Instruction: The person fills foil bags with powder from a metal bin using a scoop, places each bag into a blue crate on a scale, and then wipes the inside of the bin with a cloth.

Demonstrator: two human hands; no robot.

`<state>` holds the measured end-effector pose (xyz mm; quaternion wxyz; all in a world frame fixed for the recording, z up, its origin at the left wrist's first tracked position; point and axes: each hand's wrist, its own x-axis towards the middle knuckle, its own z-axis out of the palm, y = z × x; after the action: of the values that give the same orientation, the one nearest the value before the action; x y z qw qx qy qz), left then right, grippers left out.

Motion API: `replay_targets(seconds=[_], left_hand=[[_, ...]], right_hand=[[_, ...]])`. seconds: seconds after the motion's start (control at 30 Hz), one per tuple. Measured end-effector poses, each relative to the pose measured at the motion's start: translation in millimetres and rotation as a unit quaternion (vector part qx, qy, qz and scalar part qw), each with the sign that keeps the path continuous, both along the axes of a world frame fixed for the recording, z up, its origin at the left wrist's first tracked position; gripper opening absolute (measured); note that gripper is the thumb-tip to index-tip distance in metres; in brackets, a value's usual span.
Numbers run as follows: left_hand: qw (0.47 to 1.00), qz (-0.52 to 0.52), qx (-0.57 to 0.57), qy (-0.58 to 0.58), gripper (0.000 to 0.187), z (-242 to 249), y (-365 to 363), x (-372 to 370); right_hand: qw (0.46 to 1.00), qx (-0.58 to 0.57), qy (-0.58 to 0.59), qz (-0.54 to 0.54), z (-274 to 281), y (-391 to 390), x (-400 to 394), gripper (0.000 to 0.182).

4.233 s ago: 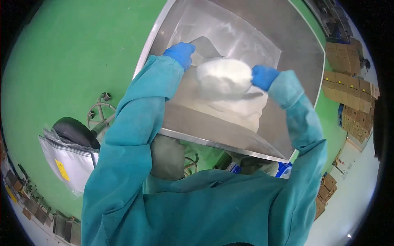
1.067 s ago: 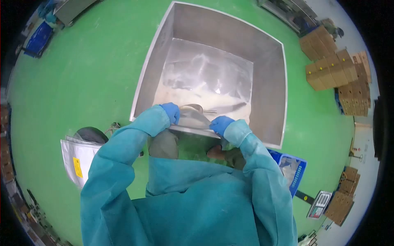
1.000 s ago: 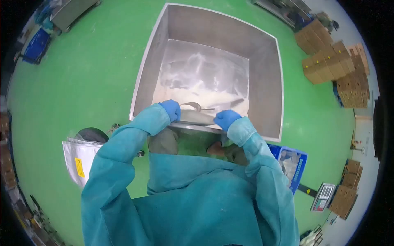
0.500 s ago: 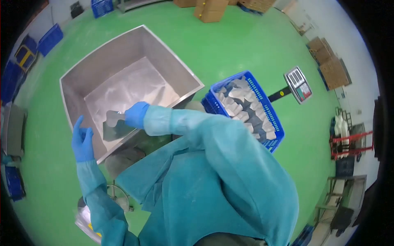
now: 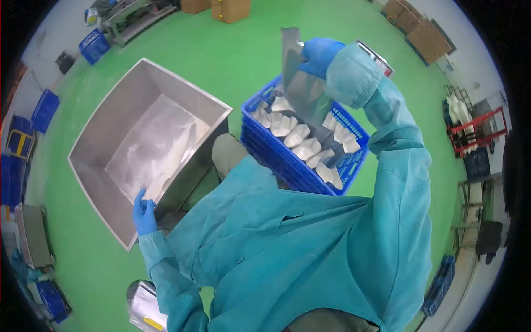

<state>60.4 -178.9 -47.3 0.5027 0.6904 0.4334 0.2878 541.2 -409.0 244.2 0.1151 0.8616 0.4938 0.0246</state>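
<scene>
My right hand (image 5: pixel 322 57), in a blue glove, grips a metal scoop (image 5: pixel 303 91) by its handle and holds it tilted above a blue crate (image 5: pixel 264 153). Rows of white and silvery pouches (image 5: pixel 298 134) stand in the crate; the scoop hides some of them. My left hand (image 5: pixel 145 214), gloved too, is empty at the near edge of a large stainless steel tub (image 5: pixel 213 113), its index finger stretched out and the others loosely bent. Pale powder (image 5: pixel 185 152) lies on the tub's floor.
A scale display (image 5: pixel 381 60) stands behind the crate, partly covered by my right sleeve. A silvery packet with a yellow label (image 5: pixel 146 310) is below my left arm. Cardboard boxes (image 5: pixel 230 10) and a red-framed cart (image 5: pixel 478 131) are farther off.
My right hand has carried the scoop from the tub's near side up and rightward over the crate. My view has turned right. The left hand stays by the tub's edge.
</scene>
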Motion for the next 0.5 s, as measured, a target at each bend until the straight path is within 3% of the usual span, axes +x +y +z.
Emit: replay_targets(seconds=[0.23,0.3,0.37,0.5], left_hand=[[0.999,0.011,-0.020,0.046,0.040,-34.4,4.8,-32.6],[0.998,0.015,-0.027,0.060,0.040,-41.2,4.8,-33.1],[0.998,0.020,-0.022,0.061,0.040,-46.6,3.9,-31.1],[0.999,0.007,-0.023,0.049,0.040,-44.6,-9.3,-18.2]], right_hand=[[0.995,-0.009,0.013,-0.093,-57.0,-116.5,88.0,0.026],[0.995,-0.012,0.025,-0.092,-106.5,-135.0,115.2,0.025],[0.987,-0.089,-0.003,-0.137,-166.1,-137.9,130.7,0.026],[0.982,0.047,-0.002,-0.185,-322.1,-152.0,143.1,0.031]])
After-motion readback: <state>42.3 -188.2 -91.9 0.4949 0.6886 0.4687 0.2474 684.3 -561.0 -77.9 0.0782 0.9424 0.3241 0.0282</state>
